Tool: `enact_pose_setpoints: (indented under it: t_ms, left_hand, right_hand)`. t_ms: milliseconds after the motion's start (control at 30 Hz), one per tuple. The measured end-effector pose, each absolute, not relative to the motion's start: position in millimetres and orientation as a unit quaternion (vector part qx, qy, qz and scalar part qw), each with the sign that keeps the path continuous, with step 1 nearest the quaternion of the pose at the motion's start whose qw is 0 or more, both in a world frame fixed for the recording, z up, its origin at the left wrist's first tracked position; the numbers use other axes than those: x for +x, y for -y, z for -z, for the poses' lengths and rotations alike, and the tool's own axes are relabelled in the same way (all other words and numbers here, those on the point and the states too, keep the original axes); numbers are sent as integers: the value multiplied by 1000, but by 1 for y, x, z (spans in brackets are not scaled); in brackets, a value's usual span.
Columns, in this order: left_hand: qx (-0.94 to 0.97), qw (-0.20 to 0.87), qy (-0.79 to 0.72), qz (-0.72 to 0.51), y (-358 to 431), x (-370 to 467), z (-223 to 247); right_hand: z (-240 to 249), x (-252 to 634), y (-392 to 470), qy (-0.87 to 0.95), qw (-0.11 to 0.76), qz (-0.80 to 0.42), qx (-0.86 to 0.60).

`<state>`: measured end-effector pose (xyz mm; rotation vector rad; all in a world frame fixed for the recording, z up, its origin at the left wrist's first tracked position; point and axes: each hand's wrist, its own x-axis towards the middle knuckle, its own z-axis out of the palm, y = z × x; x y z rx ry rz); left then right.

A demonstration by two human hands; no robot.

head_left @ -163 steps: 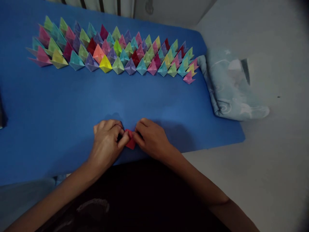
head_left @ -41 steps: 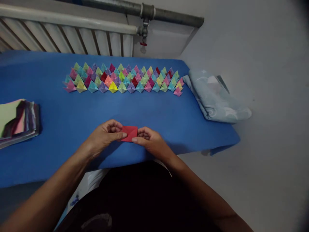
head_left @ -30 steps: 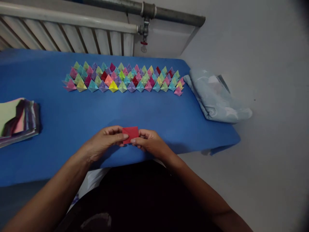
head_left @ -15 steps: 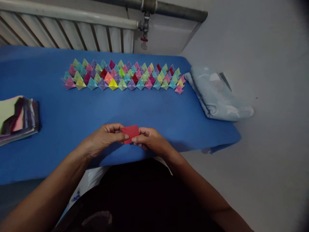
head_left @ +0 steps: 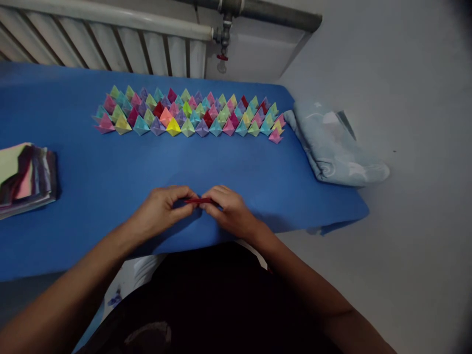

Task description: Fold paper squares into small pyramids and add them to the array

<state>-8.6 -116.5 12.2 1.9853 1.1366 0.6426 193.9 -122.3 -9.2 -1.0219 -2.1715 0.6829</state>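
Note:
Between my two hands, a piece of folded red paper (head_left: 199,200) is turned edge-on, so it shows as a thin dark red strip. My left hand (head_left: 167,205) pinches its left part between thumb and fingers. On the other side my right hand (head_left: 228,206) grips the right part, its fingertips close to those of the left. Both hands are just above the near edge of the blue-covered table (head_left: 147,162). Beyond them stand rows of small folded paper boats (head_left: 188,118) in pink, green, blue, yellow, purple and red.
At the left lies a stack of coloured paper sheets (head_left: 27,179). A folded grey-blue cloth (head_left: 335,147) rests on the table's right end, against the wall. Behind the table are a white radiator (head_left: 110,39) and a pipe with a red-handled valve (head_left: 223,49).
The red paper has turned from its flat face showing to edge-on. My right hand's fingers have come over its right part, closer to my left hand.

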Motion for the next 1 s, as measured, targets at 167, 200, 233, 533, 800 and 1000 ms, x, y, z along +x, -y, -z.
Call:
enact_pose_setpoints:
  t_ms: [167, 200, 233, 533, 800, 1000]
  left_hand:
    - [891, 62, -329, -305, 116, -7, 4]
    - [898, 20, -315, -305, 118, -7, 8]
    - [902, -10, -307, -303, 122, -6, 13]
    - [908, -25, -348, -231, 152, -9, 31]
    - [907, -15, -351, -230, 157, -12, 25]
    - [906, -11, -347, -241, 157, -14, 26]
  right_hand:
    - [18, 198, 119, 882, 295, 1, -368]
    - [21, 198, 120, 886, 285, 28, -364]
    - [24, 199, 122, 891, 273, 43, -359]
    - [27, 211, 146, 912, 166, -27, -374]
    - [23, 211, 151, 908, 177, -56, -375]
    - [21, 211, 149, 904, 180, -83, -380]
